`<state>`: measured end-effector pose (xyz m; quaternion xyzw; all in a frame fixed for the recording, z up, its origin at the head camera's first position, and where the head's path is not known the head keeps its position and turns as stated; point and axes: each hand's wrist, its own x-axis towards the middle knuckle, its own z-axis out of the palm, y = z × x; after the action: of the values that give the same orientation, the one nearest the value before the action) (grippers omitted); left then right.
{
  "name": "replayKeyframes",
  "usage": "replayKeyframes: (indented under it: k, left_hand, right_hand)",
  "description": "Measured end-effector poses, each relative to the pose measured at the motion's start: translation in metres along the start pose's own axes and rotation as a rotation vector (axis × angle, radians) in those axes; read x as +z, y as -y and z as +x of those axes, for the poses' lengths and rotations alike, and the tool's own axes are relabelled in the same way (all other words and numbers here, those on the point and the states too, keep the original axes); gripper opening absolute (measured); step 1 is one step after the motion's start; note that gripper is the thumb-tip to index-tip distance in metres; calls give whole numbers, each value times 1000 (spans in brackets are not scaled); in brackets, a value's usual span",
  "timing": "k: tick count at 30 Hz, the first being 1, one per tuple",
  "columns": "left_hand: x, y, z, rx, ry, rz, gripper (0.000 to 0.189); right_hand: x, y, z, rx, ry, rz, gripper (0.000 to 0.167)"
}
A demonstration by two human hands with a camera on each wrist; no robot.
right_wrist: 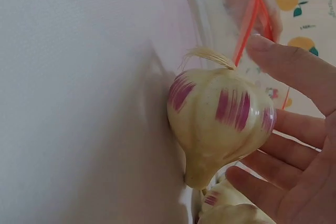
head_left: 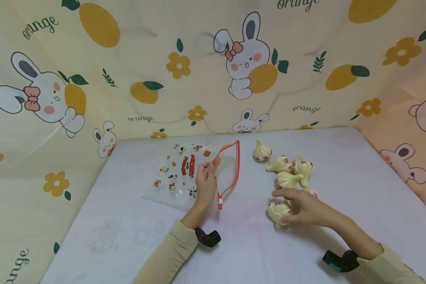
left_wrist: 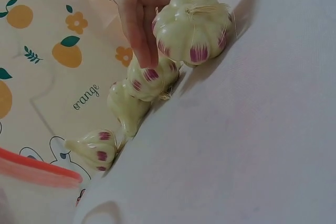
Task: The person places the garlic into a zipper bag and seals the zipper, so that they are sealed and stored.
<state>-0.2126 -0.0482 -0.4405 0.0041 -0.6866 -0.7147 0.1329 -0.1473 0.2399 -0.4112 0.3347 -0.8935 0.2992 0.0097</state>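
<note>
In the head view my left hand (head_left: 205,183) pinches the edge of a clear zip bag (head_left: 177,199) with cartoon prints. The bag's red zip mouth (head_left: 238,163) gapes to the right. My right hand (head_left: 306,207) reaches around the nearest garlic bulb (head_left: 278,211), which is cream with purple streaks. In the right wrist view, the thumb (right_wrist: 289,61) is spread away from this garlic bulb (right_wrist: 220,119), and fairly straight fingers lie on its far side. Several more garlic bulbs (head_left: 289,180) cluster just beyond the right hand.
One garlic bulb (head_left: 262,150) stands apart at the back, right of the bag mouth. The white table (head_left: 127,244) ends at a printed cloth (head_left: 198,59) behind, with more cloth on both sides. A black wrist camera (head_left: 208,237) sits at the left cuff.
</note>
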Motion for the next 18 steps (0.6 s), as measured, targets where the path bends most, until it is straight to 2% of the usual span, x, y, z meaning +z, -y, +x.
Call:
replayKeyframes:
  k: [5, 12, 18]
  left_hand:
    - [0, 0, -1, -7, 20, -16, 23]
    - [1, 0, -1, -19, 41, -58, 23]
    - [2, -2, -2, -22, 43, -93, 20]
  right_hand:
    - [0, -1, -2, 12, 46, 25, 70]
    - [-1, -1, -5, 15, 119, -24, 71]
    - [-2, 1, -5, 28, 173, 3, 71]
